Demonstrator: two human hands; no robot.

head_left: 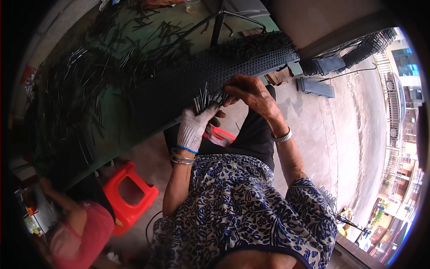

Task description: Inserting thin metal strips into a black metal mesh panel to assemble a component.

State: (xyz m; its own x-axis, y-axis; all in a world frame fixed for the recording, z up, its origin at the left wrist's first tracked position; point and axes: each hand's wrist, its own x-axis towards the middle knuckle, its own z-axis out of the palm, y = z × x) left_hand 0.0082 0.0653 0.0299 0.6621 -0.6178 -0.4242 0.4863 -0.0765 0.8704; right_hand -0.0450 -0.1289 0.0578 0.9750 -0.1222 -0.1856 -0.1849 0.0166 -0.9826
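In a white knit glove with dark fingertips, my left hand [192,130] grips a bunch of thin dark rods [202,99], their ends fanning upward. My bare right hand [253,95] is beside it, thumb and fingers pinched together close to the bunch; what lies between the fingertips is too small to make out. Just beyond both hands stretches a long black board [215,74] full of small round holes. Along its far right part, short dark pieces [255,45] stand densely packed.
Loose dark rods [89,67] lie heaped over the green table [114,150] at left. A red plastic stool [127,197] stands below the table edge, near a person in a pink top [92,233]. Grey trays [316,87] rest on the concrete floor at right.
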